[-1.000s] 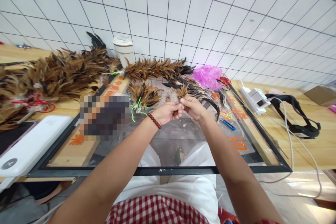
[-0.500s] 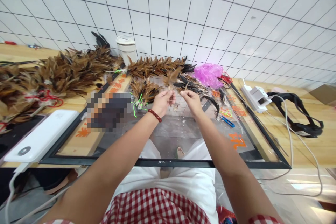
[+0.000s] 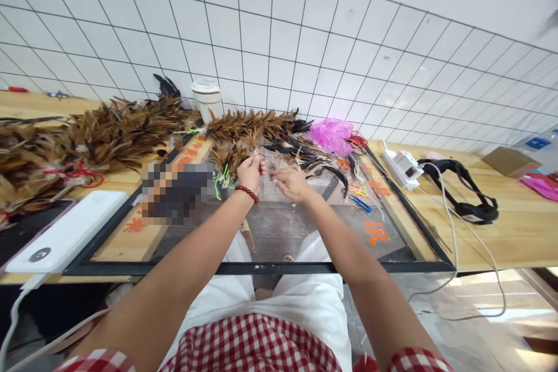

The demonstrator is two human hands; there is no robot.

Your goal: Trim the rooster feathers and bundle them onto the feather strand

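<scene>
My left hand (image 3: pixel 250 174), with a dark red bead bracelet (image 3: pixel 247 191) on the wrist, is closed in a pinch. A small tuft of brown feathers (image 3: pixel 254 140) rises from its fingertips. My right hand (image 3: pixel 291 182) hovers just to the right, its fingers pointing at the left hand. Motion smears those fingertips, so whether they hold anything is unclear. Behind the left hand lies a brown feather bundle (image 3: pixel 227 154) tied with bright green string (image 3: pixel 224 181). Loose black and brown feathers (image 3: pixel 311 154) lie beyond the right hand.
A black-framed glass panel (image 3: pixel 261 268) lies beneath my hands. Long feather bundles (image 3: pixel 131 125) and a white cup (image 3: pixel 207 99) stand behind. Pink plastic (image 3: pixel 330 135) and a blue cutter (image 3: pixel 360 203) are right; a white power bank (image 3: pixel 70 232) is left. Cables trail from a power strip (image 3: pixel 401 168).
My right hand's fingers have loosened from a pinch and blurred, with the palm turned lower. My left hand keeps its feather tuft. The camera view has swung to the right.
</scene>
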